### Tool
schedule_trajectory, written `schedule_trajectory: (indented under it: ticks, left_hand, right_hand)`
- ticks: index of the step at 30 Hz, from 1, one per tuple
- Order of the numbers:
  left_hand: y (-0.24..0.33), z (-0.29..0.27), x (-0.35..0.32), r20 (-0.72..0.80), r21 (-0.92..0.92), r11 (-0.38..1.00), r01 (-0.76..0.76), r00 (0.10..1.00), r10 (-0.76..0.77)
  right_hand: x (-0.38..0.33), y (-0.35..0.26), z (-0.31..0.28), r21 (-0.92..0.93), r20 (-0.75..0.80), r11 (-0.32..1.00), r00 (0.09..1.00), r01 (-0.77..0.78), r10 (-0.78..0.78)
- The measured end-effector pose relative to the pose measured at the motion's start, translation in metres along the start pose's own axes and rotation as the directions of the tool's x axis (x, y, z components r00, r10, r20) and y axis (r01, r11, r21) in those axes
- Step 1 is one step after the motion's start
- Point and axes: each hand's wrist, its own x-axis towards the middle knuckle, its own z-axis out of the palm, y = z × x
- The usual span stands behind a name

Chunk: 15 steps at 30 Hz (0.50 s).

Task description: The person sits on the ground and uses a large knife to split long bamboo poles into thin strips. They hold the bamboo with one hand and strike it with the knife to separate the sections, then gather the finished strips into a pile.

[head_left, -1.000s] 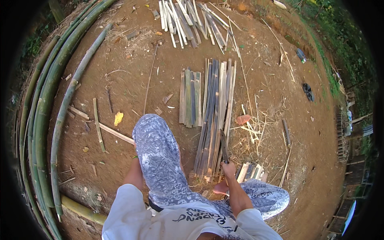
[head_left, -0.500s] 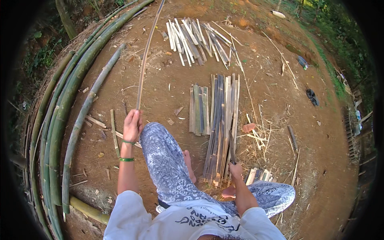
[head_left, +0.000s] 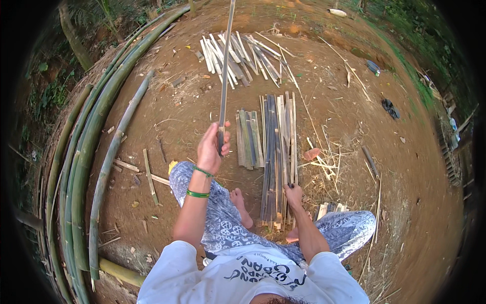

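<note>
My left hand (head_left: 211, 148) is up now, clenched round the long bamboo strip (head_left: 225, 76) running away toward twelve o'clock, lifted off the dirt, while my right hand (head_left: 293, 193) presses the split-bamboo bundle (head_left: 276, 152) at five o'clock, grip unclear.

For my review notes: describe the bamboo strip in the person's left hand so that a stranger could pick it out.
Start at the flat row of split slats on the bare dirt before the seated person. Just left of it, the left hand grips a long thin strip. Unlike the slats lying flat, it is lifted and points away past the picture's top edge.
</note>
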Motion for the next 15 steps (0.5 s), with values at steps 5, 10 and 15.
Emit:
schedule_trajectory:
  ticks: [5, 10, 15]
  left_hand:
    - [-0.031, 0.014, -0.008, -0.011, -0.016, 0.997, 0.072, 0.997, -0.072]
    - [-0.088, 0.017, -0.013, -0.087, 0.075, 0.989, 0.130, 0.989, -0.123]
    - [-0.154, 0.024, -0.006, -0.153, 0.086, 0.994, 0.063, 0.987, -0.049]
  right_hand:
    - [-0.008, -0.035, -0.003, 0.081, 0.033, 0.996, 0.999, 0.025, -0.028]
    - [-0.024, -0.084, -0.017, 0.297, 0.117, 0.954, 0.990, 0.035, -0.072]
    - [-0.047, -0.142, -0.036, 0.571, 0.264, 0.818, 0.959, -0.068, -0.105]
